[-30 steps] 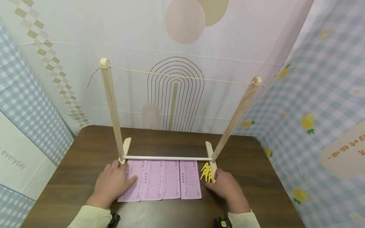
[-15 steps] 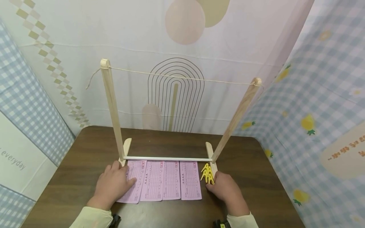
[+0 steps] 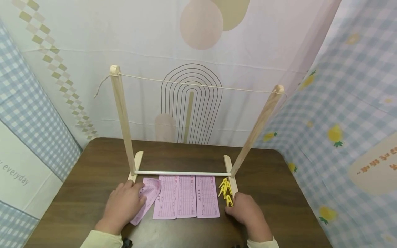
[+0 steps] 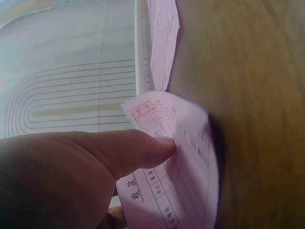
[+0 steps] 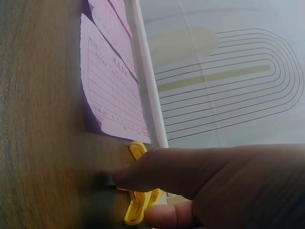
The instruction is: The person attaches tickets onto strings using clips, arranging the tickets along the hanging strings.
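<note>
Pink printed receipt slips lie in a row under the rack. My left hand (image 3: 122,203) pinches the leftmost receipt slip (image 4: 190,157), which bends up and twists away from its neighbours; the thumb lies on its printed face, the other fingers mostly hidden behind it. Three more slips (image 3: 187,198) stay flat and side by side. My right hand (image 3: 248,212) is beside the small yellow plastic clothespins (image 3: 224,187). Its thumb and finger pinch a clothespin (image 3: 229,200), set slightly apart from the others and partly covered by the thumb in the right wrist view.
A wooden rack stands on the brown table (image 3: 183,155), with a left post (image 3: 122,124), a right post (image 3: 257,131) and a white crossbar (image 3: 183,172). A thin string (image 3: 192,84) runs between the post tops. Patterned cloth hangs behind and at both sides.
The leftmost slip has gone from flat to bent and turned in my left hand's pinch. A clothespin has come away from the cluster toward me with my right hand.
</note>
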`<action>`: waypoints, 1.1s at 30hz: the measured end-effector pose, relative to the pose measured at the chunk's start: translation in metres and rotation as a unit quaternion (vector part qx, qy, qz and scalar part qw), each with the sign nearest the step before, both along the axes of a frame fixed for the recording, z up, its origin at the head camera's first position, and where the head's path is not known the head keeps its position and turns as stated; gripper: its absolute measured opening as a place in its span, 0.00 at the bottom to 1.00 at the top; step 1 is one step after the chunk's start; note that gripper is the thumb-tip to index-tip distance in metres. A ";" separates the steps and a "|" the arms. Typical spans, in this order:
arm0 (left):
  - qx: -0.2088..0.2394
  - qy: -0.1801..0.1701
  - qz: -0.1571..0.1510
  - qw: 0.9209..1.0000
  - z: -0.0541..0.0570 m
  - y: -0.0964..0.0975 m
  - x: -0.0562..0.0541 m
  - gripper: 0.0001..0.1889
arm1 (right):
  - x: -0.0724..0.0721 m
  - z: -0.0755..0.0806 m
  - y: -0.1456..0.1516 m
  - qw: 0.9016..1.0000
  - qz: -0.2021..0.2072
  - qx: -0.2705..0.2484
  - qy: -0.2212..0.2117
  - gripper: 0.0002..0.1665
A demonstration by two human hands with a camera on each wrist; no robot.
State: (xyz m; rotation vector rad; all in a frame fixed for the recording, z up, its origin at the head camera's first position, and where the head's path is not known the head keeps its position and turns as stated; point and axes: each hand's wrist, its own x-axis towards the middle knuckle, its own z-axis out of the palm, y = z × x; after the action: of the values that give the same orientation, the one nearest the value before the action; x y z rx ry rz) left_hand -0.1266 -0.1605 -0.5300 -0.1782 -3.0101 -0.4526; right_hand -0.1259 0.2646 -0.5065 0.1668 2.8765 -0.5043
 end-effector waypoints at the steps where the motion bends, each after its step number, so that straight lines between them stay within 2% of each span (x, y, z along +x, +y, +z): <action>1: -0.001 0.001 -0.001 1.000 -0.001 0.000 0.000 0.24 | 0.001 0.000 0.000 1.000 0.000 -0.003 0.000 0.20; 7: 0.014 -0.009 0.002 1.000 -0.003 -0.001 0.001 0.32 | 0.005 -0.001 0.004 1.000 0.006 -0.002 0.011 0.20; 13: 0.060 -0.015 0.001 0.998 -0.003 -0.006 0.003 0.39 | 0.006 -0.004 0.007 1.000 0.012 0.006 0.014 0.21; 18: 0.118 -0.036 0.013 0.992 0.000 -0.013 0.001 0.36 | 0.007 -0.009 0.015 1.000 0.019 -0.016 0.018 0.22; 19: 0.130 -0.041 0.016 0.991 0.001 -0.015 0.001 0.36 | 0.006 -0.014 0.020 0.999 0.030 -0.019 0.030 0.21; 23: 0.165 -0.054 0.021 0.985 0.003 -0.022 -0.002 0.30 | 0.006 -0.012 0.028 0.998 0.026 -0.044 0.047 0.18; 26: 0.184 -0.059 0.019 0.981 0.003 -0.027 -0.003 0.24 | 0.006 -0.001 0.027 0.996 0.014 -0.067 0.054 0.15; 29: 0.203 -0.060 0.016 0.977 0.002 -0.032 -0.003 0.20 | 0.003 0.004 0.027 0.992 0.025 -0.106 0.070 0.15; 31: 0.214 -0.060 0.013 0.975 0.002 -0.034 -0.002 0.19 | 0.000 0.002 0.027 0.984 0.038 -0.153 0.079 0.18; 33: 0.221 -0.059 0.007 0.973 0.002 -0.036 -0.002 0.18 | -0.002 -0.002 0.026 0.971 0.051 -0.220 0.077 0.20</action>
State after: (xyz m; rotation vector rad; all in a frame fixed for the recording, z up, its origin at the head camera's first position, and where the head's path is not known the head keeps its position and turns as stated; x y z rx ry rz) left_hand -0.1286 -0.1967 -0.5281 -0.0965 -2.9212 -1.1488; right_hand -0.1278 0.2903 -0.5081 -0.0973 2.8081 -1.1575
